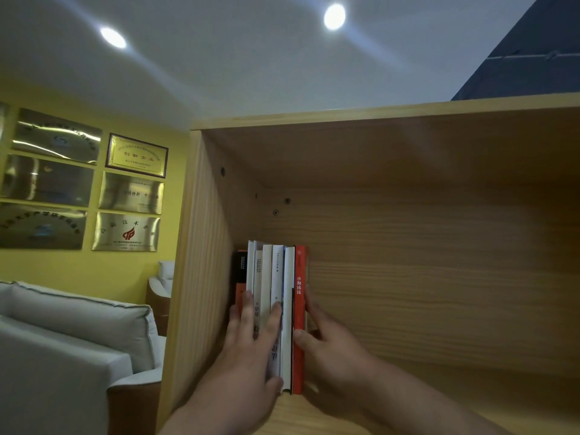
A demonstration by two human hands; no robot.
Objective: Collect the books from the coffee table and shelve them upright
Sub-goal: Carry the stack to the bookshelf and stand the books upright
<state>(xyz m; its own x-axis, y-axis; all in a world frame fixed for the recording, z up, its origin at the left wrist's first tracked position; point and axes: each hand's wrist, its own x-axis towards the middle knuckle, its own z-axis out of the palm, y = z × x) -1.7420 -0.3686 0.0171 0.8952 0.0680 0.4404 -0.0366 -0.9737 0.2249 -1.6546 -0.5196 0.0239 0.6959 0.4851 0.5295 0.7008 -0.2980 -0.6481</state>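
Several books [276, 277] stand upright in a row at the left end of a wooden shelf compartment [408, 246], against its left wall. Most spines are white; the leftmost is black and orange, the rightmost is a red book [299, 296]. My left hand [251, 340] lies flat with straight fingers pressing on the white spines. My right hand [326, 343] holds the red book, fingers along its right cover and thumb on its spine. The shelf board under the books is partly hidden by my forearms.
The rest of the compartment to the right of the books is bare wood [439, 309]. Left of the bookcase stands a light grey sofa [78, 324] against a yellow wall with several metal plaques [131, 189]. A white-cushioned chair [160, 287] sits behind the sofa.
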